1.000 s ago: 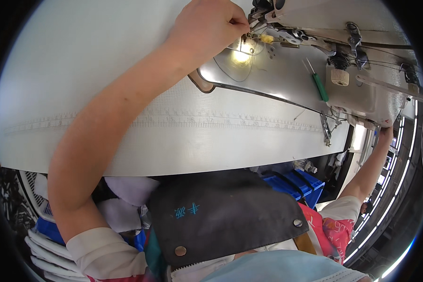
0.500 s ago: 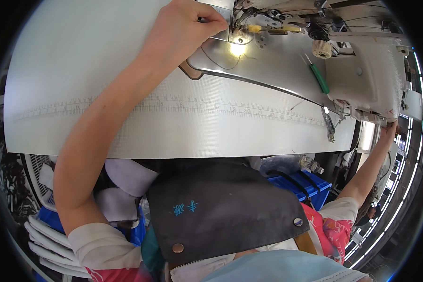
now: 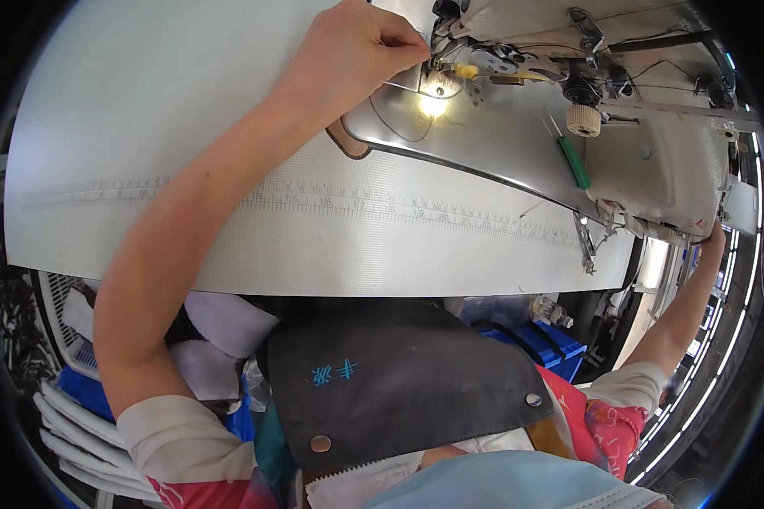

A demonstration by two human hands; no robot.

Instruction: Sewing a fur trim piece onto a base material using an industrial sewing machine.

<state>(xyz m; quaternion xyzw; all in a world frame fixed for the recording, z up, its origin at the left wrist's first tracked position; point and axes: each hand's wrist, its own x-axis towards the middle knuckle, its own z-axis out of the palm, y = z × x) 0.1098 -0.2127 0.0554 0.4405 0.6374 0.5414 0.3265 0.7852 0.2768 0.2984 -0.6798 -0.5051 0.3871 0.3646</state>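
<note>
Basket (image 3: 60, 287) (slatted) holds pale material (image 3: 78, 316), left hand (image 3: 361, 51) beside sewing machine (image 3: 664, 174).

My white table (image 3: 144, 102) has a ruler scale (image 3: 361, 205) running left to right along its near side. The sewing machine (image 3: 654, 170) stands far right, a green-handled tool (image 3: 574, 161) lies on its metal plate (image 3: 501, 127), and a small metal piece (image 3: 586, 243) sits nearer me.

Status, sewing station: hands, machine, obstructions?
Left hand pinched near needle end of off-white metal sewing machine, contents unclear. Right hand at machine's right end, mostly hidden. Green-handled pointed tool on shiny metal bedplate, apart from left hand.
</note>
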